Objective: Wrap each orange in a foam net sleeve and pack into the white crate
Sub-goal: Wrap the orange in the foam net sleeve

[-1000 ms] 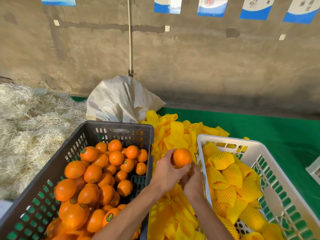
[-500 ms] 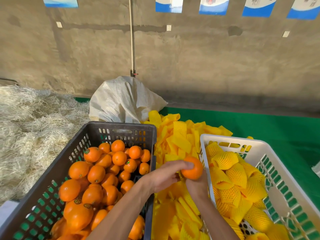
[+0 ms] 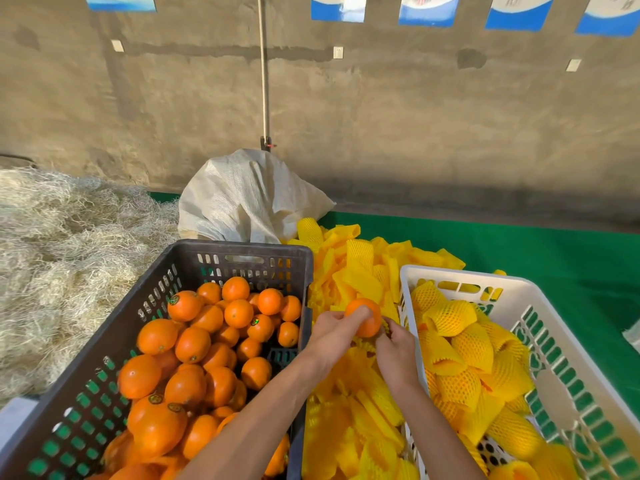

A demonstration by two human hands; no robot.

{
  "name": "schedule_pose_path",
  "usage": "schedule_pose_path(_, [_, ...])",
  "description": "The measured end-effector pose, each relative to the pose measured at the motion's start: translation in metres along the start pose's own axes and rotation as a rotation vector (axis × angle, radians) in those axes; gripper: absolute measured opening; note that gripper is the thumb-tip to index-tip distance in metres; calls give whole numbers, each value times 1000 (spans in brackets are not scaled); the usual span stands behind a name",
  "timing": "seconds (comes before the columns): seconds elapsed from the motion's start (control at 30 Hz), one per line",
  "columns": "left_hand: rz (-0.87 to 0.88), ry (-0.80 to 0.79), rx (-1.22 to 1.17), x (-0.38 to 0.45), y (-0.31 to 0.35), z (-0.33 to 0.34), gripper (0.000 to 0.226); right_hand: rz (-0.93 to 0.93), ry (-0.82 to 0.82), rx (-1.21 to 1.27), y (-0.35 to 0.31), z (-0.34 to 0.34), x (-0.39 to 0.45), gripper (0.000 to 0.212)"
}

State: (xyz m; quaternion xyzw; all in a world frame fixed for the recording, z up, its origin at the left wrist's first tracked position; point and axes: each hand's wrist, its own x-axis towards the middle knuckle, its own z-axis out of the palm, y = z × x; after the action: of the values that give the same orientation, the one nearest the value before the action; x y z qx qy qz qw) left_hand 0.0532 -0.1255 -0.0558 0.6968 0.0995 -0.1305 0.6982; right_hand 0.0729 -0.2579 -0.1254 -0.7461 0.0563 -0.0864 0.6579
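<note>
A person's left hand (image 3: 334, 332) grips a bare round orange (image 3: 364, 317) from above, fingers curled over its top, holding it over a loose heap of flat yellow foam net sleeves (image 3: 353, 403) that fills the gap between two crates. The right hand (image 3: 396, 348) meets the fruit from below and to the right, its fingers pinching what appears to be the mouth of one yellow foam sleeve (image 3: 385, 328) against the orange's lower side; how far the net has gone on cannot be made out. To the left stands a dark slatted plastic crate (image 3: 239, 249) piled with unwrapped oranges (image 3: 194, 344), several bearing small stickers. To the right, the white slatted plastic crate (image 3: 460, 277) holds a layer of oranges already sheathed in yellow netting (image 3: 464, 344). Behind the crates a white woven sack (image 3: 249, 199) slumps against a bare concrete wall (image 3: 415, 116), with pale straw (image 3: 62, 251) heaped at left and green matting (image 3: 554, 258) at right.
</note>
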Motion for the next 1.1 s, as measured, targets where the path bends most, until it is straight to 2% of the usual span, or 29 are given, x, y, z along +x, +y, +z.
schedule_pose_path(0.1, [140, 55, 188, 0, -4, 5, 40, 48, 35, 107, 1, 0, 0, 25])
schedule_pose_path(0.2, [181, 61, 298, 0, -7, 4, 39, 27, 90, 119, 1, -1, 2, 32])
schedule_pose_path(0.33, [141, 139, 562, 4, -9, 4, 56, -47, 109, -10, 3, 0, 3, 26])
schedule_pose_path(0.5, [26, 154, 724, 6, -9, 6, 49, -179, 61, -156, 3, -1, -2, 21])
schedule_pose_path(0.57, [46, 175, 757, 7, -10, 8, 45, -229, 49, -265, 1, -1, -4, 22])
schedule_pose_path(0.7, [136, 217, 766, 8, -11, 7, 65, -348, 87, -361, -5, -3, -8, 28])
schedule_pose_path(0.87, [131, 228, 791, 12, -12, 9, 54, -535, 74, -455, -8, -1, -16, 33])
schedule_pose_path(1.1, [191, 229, 689, 17, -16, 4, 63, -768, 110, -512, -4, -3, -15, 31])
